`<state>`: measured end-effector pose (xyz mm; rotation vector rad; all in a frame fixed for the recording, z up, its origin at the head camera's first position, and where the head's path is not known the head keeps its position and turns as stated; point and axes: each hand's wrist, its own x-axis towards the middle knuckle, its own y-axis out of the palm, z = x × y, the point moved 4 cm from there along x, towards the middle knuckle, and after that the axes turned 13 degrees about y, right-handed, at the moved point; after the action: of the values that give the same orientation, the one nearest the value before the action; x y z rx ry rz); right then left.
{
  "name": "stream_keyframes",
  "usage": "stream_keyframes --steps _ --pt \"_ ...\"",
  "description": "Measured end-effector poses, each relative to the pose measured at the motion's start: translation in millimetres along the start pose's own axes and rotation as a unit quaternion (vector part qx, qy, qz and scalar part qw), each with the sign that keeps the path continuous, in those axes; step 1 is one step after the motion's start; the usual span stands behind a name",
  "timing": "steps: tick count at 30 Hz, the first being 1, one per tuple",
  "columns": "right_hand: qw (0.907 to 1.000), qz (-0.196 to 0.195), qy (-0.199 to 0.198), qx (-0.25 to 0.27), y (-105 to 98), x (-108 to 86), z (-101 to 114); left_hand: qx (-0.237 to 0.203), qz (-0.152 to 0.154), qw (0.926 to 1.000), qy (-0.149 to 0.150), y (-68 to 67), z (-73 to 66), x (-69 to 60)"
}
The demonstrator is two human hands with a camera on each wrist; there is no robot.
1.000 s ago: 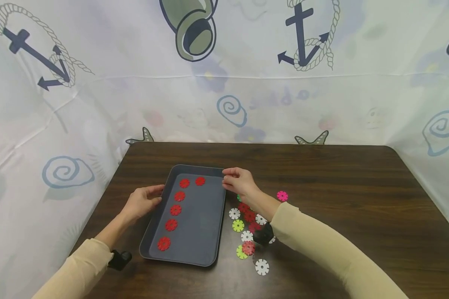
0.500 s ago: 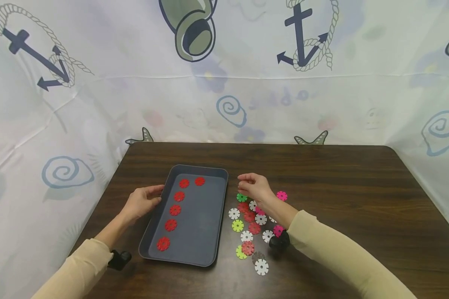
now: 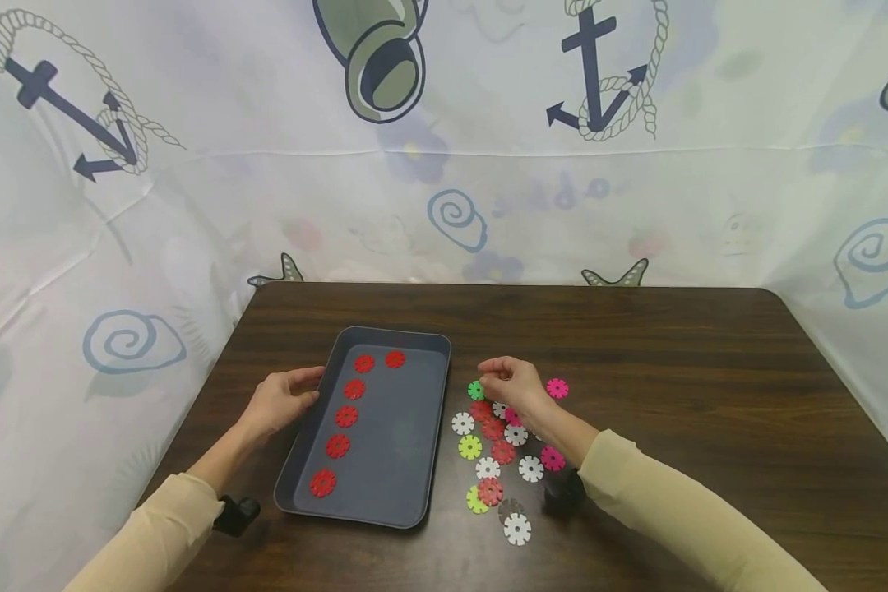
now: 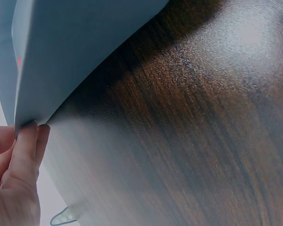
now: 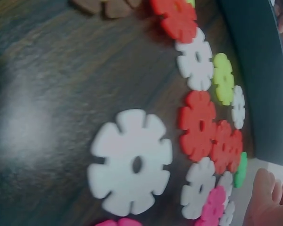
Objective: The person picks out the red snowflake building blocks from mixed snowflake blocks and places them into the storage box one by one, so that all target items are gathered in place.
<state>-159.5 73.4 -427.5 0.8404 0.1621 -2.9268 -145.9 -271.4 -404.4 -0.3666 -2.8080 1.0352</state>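
The left hand (image 3: 277, 403) is at the left rim of the grey tray (image 3: 385, 518); in the left wrist view its fingers (image 4: 24, 150) and thumb pinch the tray's edge from both sides. Red notched discs (image 3: 346, 416) lie in the tray, in a column down its left side with one more at the top. The right hand (image 3: 514, 385) hovers over the loose pile, fingers loosely bent and nothing visible between them. A green disc (image 3: 476, 390) lies by its fingertips, partly covered; contact cannot be told. Red discs (image 3: 502, 452) lie just below that hand.
White discs (image 3: 530, 469), yellow-green discs (image 3: 469, 447), pink discs (image 3: 552, 458) and a brown disc (image 3: 511, 510) are scattered right of the tray, some overlapping. The brown wooden table (image 3: 696, 370) extends to the right. A patterned cloth (image 3: 488, 214) hangs behind it.
The right hand has moved from the tray's upper right rim rightward and down to the pile beside the green disc. The left hand, tray and red discs in it stay put.
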Motion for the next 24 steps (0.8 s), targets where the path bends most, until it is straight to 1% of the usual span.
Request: stream_keyframes --steps 3,6,8,12,16,20,24 --pt "0.9997 0.002 -0.013 -0.022 -0.8 -0.3 -2.7 0.0 0.0 1.0 0.0 0.1 0.0 0.0" --pt "0.9982 0.0 -0.035 -0.048 -1.7 -1.4 -4.3 0.001 0.0 1.0 0.0 0.1 0.0 -0.1" --pt "0.9959 -0.005 -0.054 -0.072 -1.9 -2.3 -4.6 0.004 0.0 1.0 -0.001 0.1 0.1 -0.1" --pt "0.9878 -0.02 -0.084 -0.13 -1.4 -4.0 -5.6 0.005 0.001 1.0 -0.003 0.0 0.4 -0.3" --pt "0.9815 -0.027 -0.09 -0.167 0.1 -4.1 -9.6 0.003 0.001 1.0 -0.007 0.1 0.7 -0.6" --pt "0.9773 -0.03 -0.093 -0.188 1.5 -2.9 -14.0 0.004 0.002 0.9999 -0.01 0.6 0.9 -0.8" --pt "0.9712 -0.033 -0.109 -0.209 3.1 -1.4 -15.9 0.005 0.001 1.0 -0.008 0.7 0.8 -1.0"
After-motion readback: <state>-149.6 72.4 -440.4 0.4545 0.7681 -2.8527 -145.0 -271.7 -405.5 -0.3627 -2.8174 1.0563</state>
